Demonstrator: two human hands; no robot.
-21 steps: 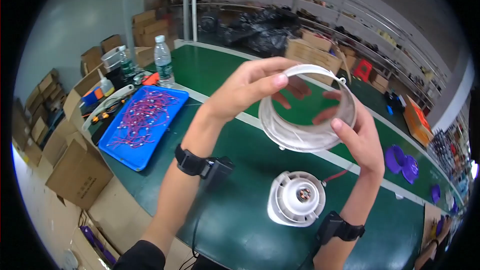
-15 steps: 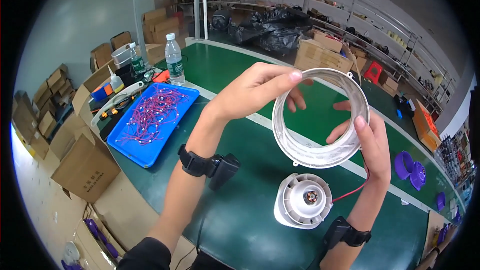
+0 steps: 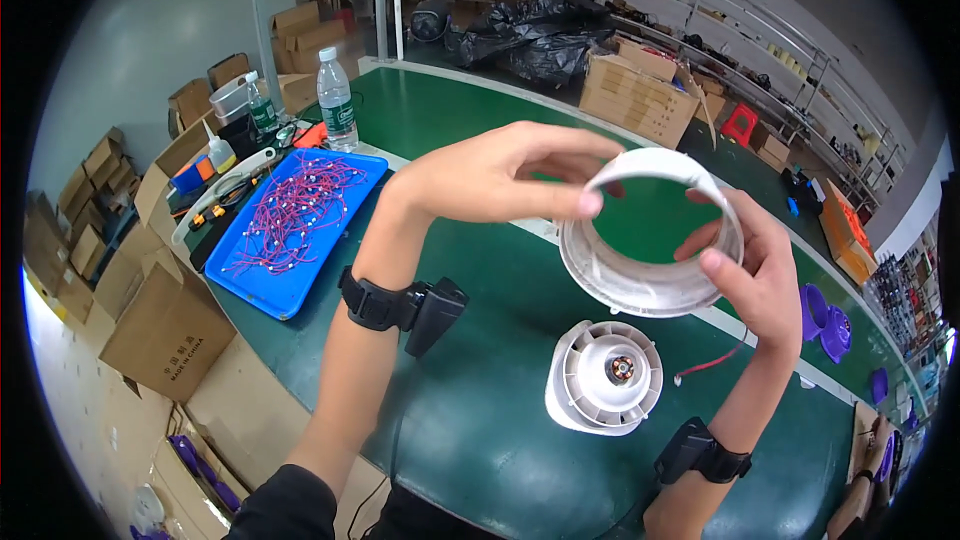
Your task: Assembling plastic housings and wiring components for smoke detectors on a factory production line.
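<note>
Between my hands, above the green table, a white plastic ring (image 3: 645, 290) is held tilted so that its inner wall shows. My left hand (image 3: 500, 175) grips its upper left rim, thumb in front and fingers behind. On the right side, my right hand (image 3: 762, 270) holds the ring with the thumb on its outer wall and fingers reaching behind it. Just below stands a white finned fan housing (image 3: 605, 405), upright on the table, with a small copper-wound motor (image 3: 621, 370) at its centre. A thin red wire (image 3: 712, 366) emerges beside my right wrist, its loose end right of the housing.
A blue tray (image 3: 287, 306) of tangled red-purple wires (image 3: 300, 215) lies at the left, near tools and two water bottles (image 3: 337, 105). Purple round parts (image 3: 835, 335) sit at the right. A cardboard box (image 3: 640, 100) stands beyond the table. Another person's arm (image 3: 860, 490) shows at lower right.
The ring has tipped and shifted slightly right in my hands. The red wire's end has come away from the housing's side. The whole view has shifted a little.
</note>
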